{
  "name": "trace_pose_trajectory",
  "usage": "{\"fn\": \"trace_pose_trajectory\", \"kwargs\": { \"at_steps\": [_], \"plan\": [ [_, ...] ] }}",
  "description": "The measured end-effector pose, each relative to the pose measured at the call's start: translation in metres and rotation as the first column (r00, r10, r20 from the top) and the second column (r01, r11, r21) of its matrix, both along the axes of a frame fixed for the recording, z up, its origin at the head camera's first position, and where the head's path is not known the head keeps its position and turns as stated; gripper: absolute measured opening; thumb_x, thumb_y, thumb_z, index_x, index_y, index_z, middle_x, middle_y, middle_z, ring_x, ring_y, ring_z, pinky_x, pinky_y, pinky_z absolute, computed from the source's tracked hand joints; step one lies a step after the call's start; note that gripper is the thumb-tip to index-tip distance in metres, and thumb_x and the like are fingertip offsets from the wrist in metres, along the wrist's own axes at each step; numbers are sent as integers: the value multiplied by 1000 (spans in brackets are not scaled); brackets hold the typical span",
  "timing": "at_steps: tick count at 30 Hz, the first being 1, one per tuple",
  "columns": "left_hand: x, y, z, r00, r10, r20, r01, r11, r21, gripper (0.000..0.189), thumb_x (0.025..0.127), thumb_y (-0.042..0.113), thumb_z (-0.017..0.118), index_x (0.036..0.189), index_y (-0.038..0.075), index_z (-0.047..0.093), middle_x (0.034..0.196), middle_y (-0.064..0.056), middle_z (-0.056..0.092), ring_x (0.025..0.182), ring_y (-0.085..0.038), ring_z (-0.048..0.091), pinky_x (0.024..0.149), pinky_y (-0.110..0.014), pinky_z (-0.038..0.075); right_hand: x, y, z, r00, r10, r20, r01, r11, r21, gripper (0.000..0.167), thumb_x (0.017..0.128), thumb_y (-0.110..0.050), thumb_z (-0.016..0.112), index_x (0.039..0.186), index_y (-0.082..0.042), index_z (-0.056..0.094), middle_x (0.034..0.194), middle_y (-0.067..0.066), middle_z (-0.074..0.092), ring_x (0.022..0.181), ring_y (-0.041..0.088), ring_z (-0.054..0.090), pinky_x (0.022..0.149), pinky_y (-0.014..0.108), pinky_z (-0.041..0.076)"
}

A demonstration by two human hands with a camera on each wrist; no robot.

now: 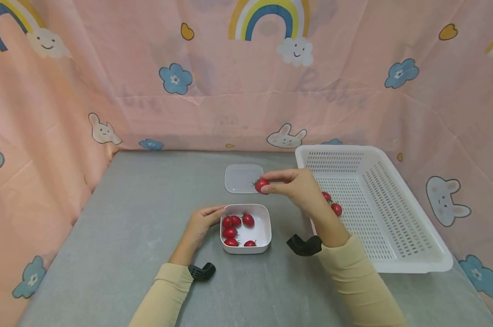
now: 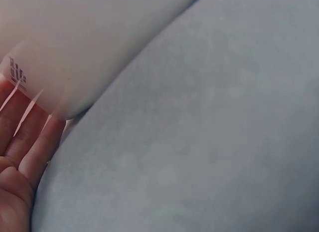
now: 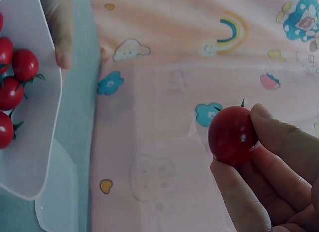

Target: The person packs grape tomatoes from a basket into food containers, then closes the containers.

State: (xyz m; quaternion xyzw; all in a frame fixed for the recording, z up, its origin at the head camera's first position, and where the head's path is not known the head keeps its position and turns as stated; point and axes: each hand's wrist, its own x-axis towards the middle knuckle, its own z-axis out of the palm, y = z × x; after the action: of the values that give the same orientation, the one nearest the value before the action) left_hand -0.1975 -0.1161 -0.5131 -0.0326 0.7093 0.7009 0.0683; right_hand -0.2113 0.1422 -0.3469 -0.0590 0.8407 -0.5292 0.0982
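A small red tomato (image 1: 262,185) pinched in the right hand (image 1: 301,188)

The tomato is held up in the air, past the far right corner of the white box (image 1: 246,250). The right hand pinches it between the thumb and fingertips. In the right wrist view its green top (image 3: 243,103) points up. In the head view the tomato shows in front of the right edge of a see-through lid (image 1: 241,178), which lies flat behind the box.

Six more red tomatoes (image 1: 248,220) show inside the box. Most sit along its left side, and its front wall hides the bottom of the two nearest. The left hand (image 1: 200,225) touches the outside of the box at the left. Its fingers are nearly straight and a little spread against the wall; I cannot tell just how the thumb lies. Some dark marks (image 2: 18,75) are printed on the box near those fingers.

On the right is a big white basket (image 1: 356,227) full of little holes. Two tomatoes (image 1: 336,209) show in it, just beside the right arm. Both arms have tan sleeves (image 1: 361,281), and each wrist wears a black thing (image 1: 305,245).

The box, lid and basket are on a gray table (image 1: 127,218). Around it hangs a pink cloth (image 1: 213,113) with rainbows (image 1: 269,10), blue flowers (image 1: 176,79) and bunnies (image 1: 286,137).
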Motion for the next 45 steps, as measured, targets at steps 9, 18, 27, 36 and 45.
{"fn": "trace_pose_trajectory", "kwargs": {
  "at_steps": [9, 18, 27, 36, 45],
  "plan": [
    [0, 1, 0, 1000, 0, 14, 0, 1000, 15, 34, 92, 18, 71, 118, -4, 70, 117, -9, 73, 97, -3, 67, 89, -25, 54, 19, -17, -12, 999, 37, 20, -37, 999, -13, 33, 81, -27, 83, 111, -15, 78, 121, 5, 73, 127, 24, 58, 109, 55, 42],
    [0, 1, 0, 1000, 5, 16, -6, 999, 49, 34, 92, 14, 70, 118, -7, 69, 113, -7, 75, 94, -1, 68, 85, -21, 54, 30, -32, -42, 999, 49, 13, -49, 999, -5, 28, 79, -20, 85, 105, -12, 79, 114, 7, 75, 120, 26, 62, 108, 54, 43],
    [0, 0, 0, 1000, 1, 8, -2, 997, 75, 33, 92, 13, 69, 118, -8, 68, 110, -4, 75, 94, -2, 69, 84, -21, 55, 25, -42, -81, 993, 114, 27, -116, 989, 96, 23, 76, -19, 87, 97, -12, 81, 103, 6, 77, 94, 16, 65, 71, 25, 51],
    [1, 0, 0, 1000, -5, -18, 6, 999, 46, 32, 92, 16, 70, 115, -6, 71, 110, -3, 75, 95, -3, 69, 85, -21, 55, 27, -50, -95, 989, 150, 3, -149, 979, 141, 23, 73, -15, 88, 94, -8, 81, 92, 7, 78, 79, 12, 58, 62, 22, 47],
    [0, 1, 1, 1000, 3, 0, -3, 998, 63, 33, 92, 12, 69, 117, -9, 68, 112, -8, 75, 95, -1, 68, 85, -21, 55, 29, -56, -97, 981, 196, 9, -193, 958, 214, 21, 71, -11, 88, 90, -7, 81, 96, 7, 77, 78, 9, 59, 63, 21, 50]
  ]
}}
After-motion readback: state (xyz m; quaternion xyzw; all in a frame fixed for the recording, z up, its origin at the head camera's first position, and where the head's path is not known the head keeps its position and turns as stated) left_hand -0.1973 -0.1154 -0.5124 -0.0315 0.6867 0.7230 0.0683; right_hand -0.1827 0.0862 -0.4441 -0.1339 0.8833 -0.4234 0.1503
